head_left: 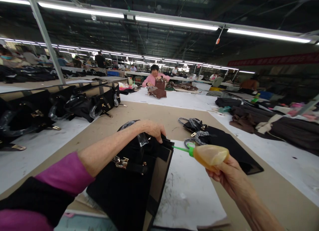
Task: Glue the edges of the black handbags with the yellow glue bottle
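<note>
A black handbag (129, 187) with gold hardware stands on the brown worktable (149, 114) right in front of me. My left hand (152, 129) grips its top edge, fingers curled over the rim. My right hand (225, 174) holds a soft yellowish squeeze bottle (210, 155) whose green nozzle points left toward the bag's upper corner. The nozzle tip sits just short of the bag. A white sheet (186, 191) lies under the bag.
A second black bag (219, 141) with wrapped handles lies to the right. More black bags (82, 106) are stacked at the left. Dark fabric pieces (274, 124) lie at the far right. A person in pink (154, 78) works across the table.
</note>
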`<state>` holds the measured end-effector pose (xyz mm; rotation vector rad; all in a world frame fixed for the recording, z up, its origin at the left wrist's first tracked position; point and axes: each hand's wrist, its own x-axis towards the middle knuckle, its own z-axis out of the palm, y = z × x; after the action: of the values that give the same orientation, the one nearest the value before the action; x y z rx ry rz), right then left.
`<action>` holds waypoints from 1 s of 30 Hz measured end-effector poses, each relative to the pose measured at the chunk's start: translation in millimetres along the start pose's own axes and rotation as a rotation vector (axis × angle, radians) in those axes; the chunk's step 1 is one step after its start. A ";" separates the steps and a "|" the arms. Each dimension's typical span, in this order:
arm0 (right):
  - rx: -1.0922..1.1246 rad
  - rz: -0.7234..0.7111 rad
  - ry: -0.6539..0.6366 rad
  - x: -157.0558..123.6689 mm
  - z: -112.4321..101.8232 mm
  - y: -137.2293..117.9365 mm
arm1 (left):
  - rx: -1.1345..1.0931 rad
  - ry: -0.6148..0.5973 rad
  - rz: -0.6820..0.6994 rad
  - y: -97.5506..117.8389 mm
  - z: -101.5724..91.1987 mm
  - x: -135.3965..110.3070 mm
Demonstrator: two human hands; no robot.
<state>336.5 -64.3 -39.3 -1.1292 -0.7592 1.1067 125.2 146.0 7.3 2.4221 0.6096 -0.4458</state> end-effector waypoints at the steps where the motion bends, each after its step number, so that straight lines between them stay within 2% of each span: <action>1: 0.005 -0.004 0.013 0.7 0.5 -0.6 | 0.007 0.003 0.000 -0.2 0.5 0.0; 6: 0.007 0.019 0.029 -1.2 1.6 3.6 | 0.027 0.027 -0.005 -2.9 2.6 2.6; 13: -0.006 0.084 0.008 -12.6 -6.1 26.5 | 0.042 0.037 0.018 -5.3 7.3 6.1; 30: -0.025 0.231 0.023 -45.6 -8.2 58.4 | 0.081 0.063 -0.011 5.7 11.6 0.0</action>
<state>312.9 -107.9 -95.0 -1.2722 -0.6366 1.2768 126.2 134.7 1.1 2.5189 0.6432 -0.4076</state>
